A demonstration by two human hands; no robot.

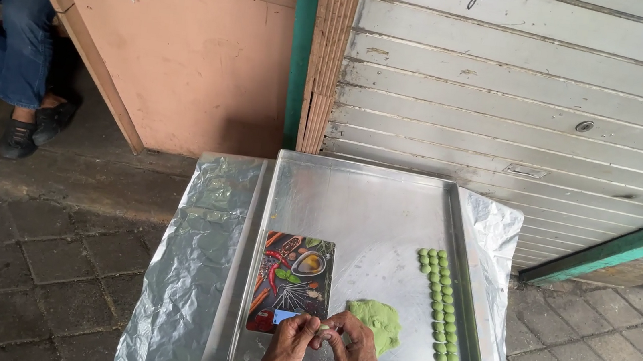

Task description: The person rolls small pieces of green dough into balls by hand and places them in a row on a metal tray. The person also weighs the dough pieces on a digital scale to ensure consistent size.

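Observation:
My left hand (288, 346) and my right hand (353, 349) meet over the near edge of a metal tray (367, 202), fingertips pinched together on a tiny green dough piece (324, 330). A lump of green dough (375, 322) lies on the tray just right of my hands. Further right, several small green dough balls (439, 303) stand in two neat rows. A flat kitchen scale with a colourful spice picture (292, 280) lies on the tray just left of my hands. Blue sleeves cover my wrists.
The tray rests on a table wrapped in foil (194, 271). A white shutter (525, 91) stands behind, and a pink wooden counter (191, 53) at back left. A seated person's legs in jeans and dark shoes (22, 50) are at far left. Paving stones surround the table.

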